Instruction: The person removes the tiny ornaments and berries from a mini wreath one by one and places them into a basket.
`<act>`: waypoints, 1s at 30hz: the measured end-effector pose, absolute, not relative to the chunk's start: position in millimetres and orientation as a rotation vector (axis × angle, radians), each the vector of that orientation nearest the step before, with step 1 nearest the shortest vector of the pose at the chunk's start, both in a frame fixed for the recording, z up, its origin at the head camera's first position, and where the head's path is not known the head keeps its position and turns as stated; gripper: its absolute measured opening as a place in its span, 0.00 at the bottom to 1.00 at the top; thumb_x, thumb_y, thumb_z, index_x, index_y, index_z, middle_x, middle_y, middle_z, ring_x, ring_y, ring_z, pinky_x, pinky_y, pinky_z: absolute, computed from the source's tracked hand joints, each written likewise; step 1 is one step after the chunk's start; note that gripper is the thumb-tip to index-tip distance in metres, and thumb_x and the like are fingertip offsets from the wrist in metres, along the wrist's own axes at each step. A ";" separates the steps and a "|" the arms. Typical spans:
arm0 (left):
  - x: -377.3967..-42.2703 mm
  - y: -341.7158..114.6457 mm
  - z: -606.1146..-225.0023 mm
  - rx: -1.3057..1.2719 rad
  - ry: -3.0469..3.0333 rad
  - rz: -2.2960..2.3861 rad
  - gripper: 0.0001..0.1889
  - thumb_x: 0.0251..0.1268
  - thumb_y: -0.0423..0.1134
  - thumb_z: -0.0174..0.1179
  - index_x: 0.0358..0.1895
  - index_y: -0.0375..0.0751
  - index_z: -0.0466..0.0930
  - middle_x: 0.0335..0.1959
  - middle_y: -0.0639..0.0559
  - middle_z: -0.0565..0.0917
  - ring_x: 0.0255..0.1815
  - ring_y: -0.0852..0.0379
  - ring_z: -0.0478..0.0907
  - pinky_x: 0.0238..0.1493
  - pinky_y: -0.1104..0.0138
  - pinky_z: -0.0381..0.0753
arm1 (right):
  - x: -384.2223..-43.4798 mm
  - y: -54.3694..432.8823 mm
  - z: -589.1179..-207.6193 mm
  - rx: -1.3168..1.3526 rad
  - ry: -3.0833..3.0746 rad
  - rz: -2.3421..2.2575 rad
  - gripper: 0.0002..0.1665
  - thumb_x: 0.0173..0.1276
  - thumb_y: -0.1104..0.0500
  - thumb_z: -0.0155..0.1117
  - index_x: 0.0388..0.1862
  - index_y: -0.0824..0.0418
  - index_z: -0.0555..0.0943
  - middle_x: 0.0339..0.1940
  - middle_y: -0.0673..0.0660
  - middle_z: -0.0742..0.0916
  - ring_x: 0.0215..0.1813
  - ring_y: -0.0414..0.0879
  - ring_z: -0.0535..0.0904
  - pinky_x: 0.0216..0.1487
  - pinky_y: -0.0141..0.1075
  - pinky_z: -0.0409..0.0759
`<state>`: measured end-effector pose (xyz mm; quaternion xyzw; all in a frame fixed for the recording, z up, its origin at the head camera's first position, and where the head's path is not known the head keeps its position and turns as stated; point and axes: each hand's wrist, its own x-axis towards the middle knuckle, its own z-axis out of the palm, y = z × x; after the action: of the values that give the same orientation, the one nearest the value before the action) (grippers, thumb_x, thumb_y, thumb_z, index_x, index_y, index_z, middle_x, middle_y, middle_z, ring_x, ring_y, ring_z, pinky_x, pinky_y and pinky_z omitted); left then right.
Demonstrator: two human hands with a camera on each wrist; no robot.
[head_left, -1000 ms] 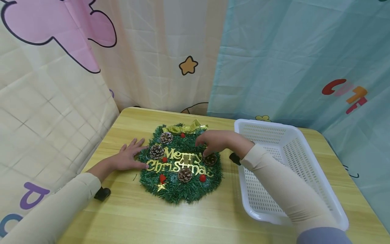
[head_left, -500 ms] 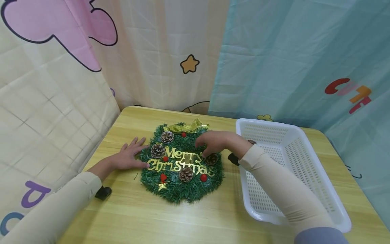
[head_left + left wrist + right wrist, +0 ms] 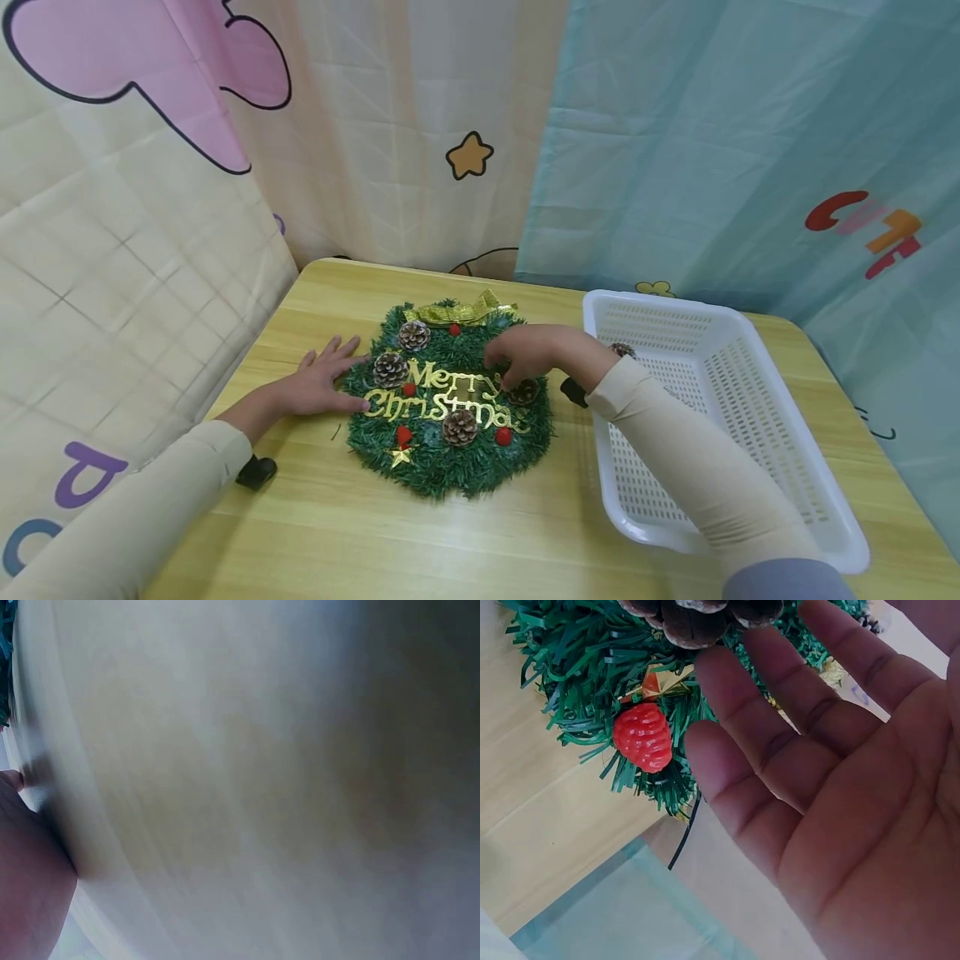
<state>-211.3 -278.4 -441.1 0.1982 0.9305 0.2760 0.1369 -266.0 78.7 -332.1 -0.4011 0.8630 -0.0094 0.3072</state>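
On the table lies a round green Christmas wreath point(image 3: 435, 458) with gold "Merry Christmas" letters, a gold ribbon bow point(image 3: 459, 312), red berries, a gold star point(image 3: 401, 457) and several pine cones. My left hand point(image 3: 318, 385) rests on the table with fingers spread, thumb and index tips at the wreath's left edge. My right hand point(image 3: 528, 350) reaches over the wreath's right side. Its gently bent fingers lie close to the right-hand pine cone point(image 3: 522, 392). In the right wrist view, the fingertips border that cone, beside a red berry point(image 3: 643, 737); no firm grip shows.
A white perforated plastic basket point(image 3: 750, 433) stands on the right under my right forearm. Inside it a pine cone point(image 3: 622, 351) shows partly. Printed curtains point(image 3: 420, 167) hang behind and beside the wooden table point(image 3: 480, 542). The left wrist view is mostly blurred tabletop.
Both hands keep nearly the same pose on the wreath. The whole head view shifts slightly, and the pine cone in the basket comes more into sight.
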 end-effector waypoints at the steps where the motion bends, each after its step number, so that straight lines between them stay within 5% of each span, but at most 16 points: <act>1: -211.5 -278.3 -441.1 0.573 2.693 0.798 0.48 0.60 0.62 0.66 0.76 0.37 0.60 0.80 0.35 0.40 0.78 0.32 0.25 0.67 0.33 0.24 | -266.0 79.0 -331.9 -1.059 2.281 -0.017 0.24 0.72 0.58 0.65 0.65 0.61 0.76 0.61 0.57 0.81 0.61 0.51 0.76 0.61 0.47 0.74; 13: -211.7 -277.6 -439.9 0.576 2.688 0.811 0.48 0.59 0.61 0.67 0.76 0.36 0.60 0.80 0.35 0.40 0.78 0.32 0.25 0.67 0.32 0.23 | -266.6 78.2 -332.2 -1.024 2.248 0.039 0.15 0.70 0.58 0.66 0.53 0.58 0.80 0.36 0.51 0.78 0.36 0.44 0.69 0.37 0.38 0.68; 30: -212.7 -278.9 -442.5 0.571 2.690 0.805 0.48 0.59 0.61 0.67 0.76 0.37 0.59 0.80 0.36 0.40 0.78 0.33 0.25 0.67 0.33 0.23 | -266.5 78.5 -333.2 -1.005 2.215 0.025 0.07 0.69 0.59 0.67 0.45 0.56 0.81 0.43 0.47 0.82 0.43 0.42 0.78 0.47 0.40 0.78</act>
<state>-212.7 -278.9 -442.5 0.1974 0.9299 0.2782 0.1375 -266.5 78.5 -333.2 -0.3877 0.8539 0.0095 0.3472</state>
